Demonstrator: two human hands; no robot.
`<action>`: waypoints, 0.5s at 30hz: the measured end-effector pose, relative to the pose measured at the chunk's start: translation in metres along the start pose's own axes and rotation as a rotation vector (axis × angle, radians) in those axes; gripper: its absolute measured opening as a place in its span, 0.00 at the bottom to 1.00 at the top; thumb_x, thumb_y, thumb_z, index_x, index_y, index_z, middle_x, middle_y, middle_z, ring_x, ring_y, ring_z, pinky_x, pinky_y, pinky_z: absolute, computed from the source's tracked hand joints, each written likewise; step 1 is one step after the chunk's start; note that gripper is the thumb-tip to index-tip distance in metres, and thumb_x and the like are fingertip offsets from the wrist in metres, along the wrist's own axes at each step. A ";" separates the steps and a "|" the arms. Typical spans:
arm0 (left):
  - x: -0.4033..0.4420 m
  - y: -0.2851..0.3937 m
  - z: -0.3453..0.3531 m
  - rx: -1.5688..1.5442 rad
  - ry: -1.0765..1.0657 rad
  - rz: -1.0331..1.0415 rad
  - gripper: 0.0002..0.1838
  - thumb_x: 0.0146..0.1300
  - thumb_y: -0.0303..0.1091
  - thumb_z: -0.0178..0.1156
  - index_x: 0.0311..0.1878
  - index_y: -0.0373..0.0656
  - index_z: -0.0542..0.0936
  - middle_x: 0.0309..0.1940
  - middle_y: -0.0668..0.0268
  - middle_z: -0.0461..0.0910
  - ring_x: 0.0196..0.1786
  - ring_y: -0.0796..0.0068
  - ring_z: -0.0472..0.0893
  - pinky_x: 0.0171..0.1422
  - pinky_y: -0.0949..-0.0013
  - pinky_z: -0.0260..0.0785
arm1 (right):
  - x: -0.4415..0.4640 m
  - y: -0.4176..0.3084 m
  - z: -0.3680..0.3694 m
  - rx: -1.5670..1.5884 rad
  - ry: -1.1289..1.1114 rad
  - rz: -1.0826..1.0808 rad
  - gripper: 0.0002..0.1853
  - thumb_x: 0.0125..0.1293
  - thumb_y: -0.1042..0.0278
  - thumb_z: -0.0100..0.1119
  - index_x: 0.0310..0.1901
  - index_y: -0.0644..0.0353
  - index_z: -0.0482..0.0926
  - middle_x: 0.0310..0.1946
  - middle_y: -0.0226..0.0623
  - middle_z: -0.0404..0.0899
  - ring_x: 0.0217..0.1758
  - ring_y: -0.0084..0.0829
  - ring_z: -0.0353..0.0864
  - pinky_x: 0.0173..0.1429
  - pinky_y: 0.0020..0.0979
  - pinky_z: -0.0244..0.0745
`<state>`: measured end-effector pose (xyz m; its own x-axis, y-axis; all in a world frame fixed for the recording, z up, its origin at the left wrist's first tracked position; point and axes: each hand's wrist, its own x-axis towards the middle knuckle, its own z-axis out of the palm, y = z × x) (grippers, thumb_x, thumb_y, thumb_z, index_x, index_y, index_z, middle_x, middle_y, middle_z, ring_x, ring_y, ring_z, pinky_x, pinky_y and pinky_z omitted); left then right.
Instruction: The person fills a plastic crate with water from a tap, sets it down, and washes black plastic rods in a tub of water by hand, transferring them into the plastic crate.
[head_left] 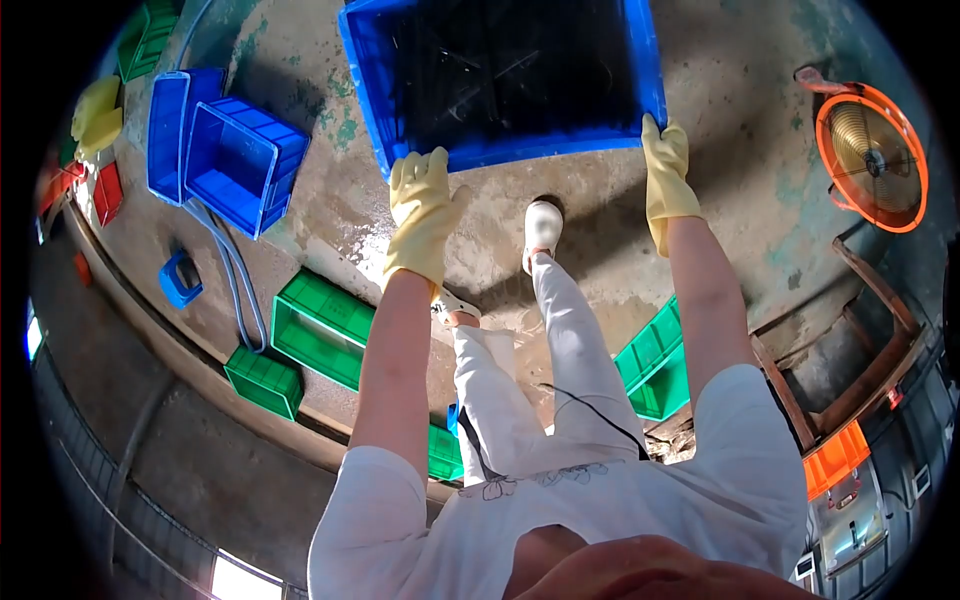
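Note:
A large blue plastic tub [545, 154] fills the top middle of the view, and its inside looks very dark; I cannot make out whether that is liquid or the bottom. Both hands wear pale yellow rubber gloves. At the tub's near left corner, my left hand [420, 205] has its fingers curled over the rim, thumb out to the side. My right hand [668, 170] grips the near right corner of the same tub, its fingertips on the rim. Both arms are stretched out forward.
Two blue crates [245, 165] lie on the left, near a grey hose [243, 285] and a small blue piece [180, 280]. Green crates [325, 325] are near my legs. On the right are an orange fan [873, 160] and a wooden frame [885, 370]. The concrete floor [590, 240] is partly wet.

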<state>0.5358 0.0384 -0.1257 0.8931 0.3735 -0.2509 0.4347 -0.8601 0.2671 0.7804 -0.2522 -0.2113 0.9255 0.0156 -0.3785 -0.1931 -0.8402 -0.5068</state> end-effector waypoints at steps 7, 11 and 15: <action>-0.038 0.018 0.002 -0.080 -0.008 0.001 0.34 0.51 0.42 0.73 0.60 0.39 0.76 0.48 0.55 0.80 0.58 0.51 0.75 0.68 0.52 0.65 | -0.017 0.036 -0.006 0.044 -0.027 -0.009 0.22 0.72 0.51 0.59 0.52 0.63 0.83 0.46 0.51 0.87 0.51 0.50 0.87 0.57 0.43 0.77; -0.066 0.031 0.011 -0.112 -0.058 -0.032 0.35 0.49 0.41 0.74 0.60 0.39 0.75 0.48 0.54 0.80 0.58 0.51 0.75 0.69 0.51 0.64 | -0.037 0.054 -0.016 0.007 -0.038 0.019 0.22 0.72 0.50 0.60 0.52 0.63 0.83 0.43 0.50 0.87 0.47 0.46 0.88 0.55 0.40 0.78; -0.101 0.047 0.024 -0.135 -0.076 -0.051 0.37 0.50 0.42 0.74 0.63 0.39 0.74 0.54 0.53 0.80 0.63 0.50 0.74 0.73 0.51 0.62 | -0.056 0.086 -0.021 0.033 -0.026 0.014 0.20 0.73 0.53 0.62 0.52 0.63 0.83 0.40 0.44 0.87 0.43 0.36 0.87 0.53 0.36 0.78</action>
<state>0.4635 -0.0478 -0.1106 0.8602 0.3843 -0.3353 0.4958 -0.7841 0.3733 0.7190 -0.3361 -0.2176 0.9139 0.0185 -0.4055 -0.2171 -0.8219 -0.5267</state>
